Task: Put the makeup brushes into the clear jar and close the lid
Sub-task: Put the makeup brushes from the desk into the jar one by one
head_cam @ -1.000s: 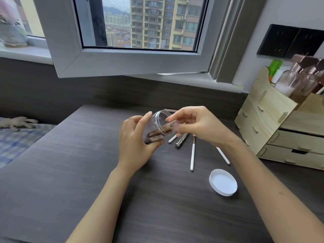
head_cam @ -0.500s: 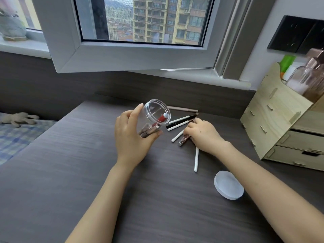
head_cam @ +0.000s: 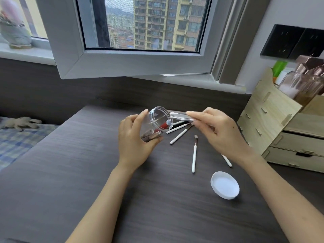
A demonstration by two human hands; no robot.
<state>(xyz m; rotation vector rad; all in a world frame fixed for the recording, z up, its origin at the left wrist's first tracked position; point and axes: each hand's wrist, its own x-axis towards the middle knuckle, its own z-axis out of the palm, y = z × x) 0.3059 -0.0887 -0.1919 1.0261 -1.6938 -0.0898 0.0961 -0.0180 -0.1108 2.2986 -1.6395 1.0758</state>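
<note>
My left hand (head_cam: pixel 135 142) grips the clear jar (head_cam: pixel 155 123), tilted with its open mouth facing right and raised above the desk. A red item and a brown-handled brush lie inside it. My right hand (head_cam: pixel 217 134) pinches a silvery makeup brush (head_cam: pixel 178 116), its tip just at the jar's rim. Several white-handled brushes (head_cam: pixel 193 155) lie loose on the dark desk (head_cam: pixel 70 172) under and between my hands. The white lid (head_cam: pixel 225 185) rests upside down on the desk at the lower right.
A wooden drawer organiser (head_cam: pixel 273 123) with bottles on top stands at the right edge. An open window sash (head_cam: pixel 122 62) juts over the back of the desk. A bed with a checked cover (head_cam: pixel 17 141) lies to the left.
My right hand has picked a silvery brush off the desk and lifted it to the jar's mouth. The left hand still holds the jar tilted.
</note>
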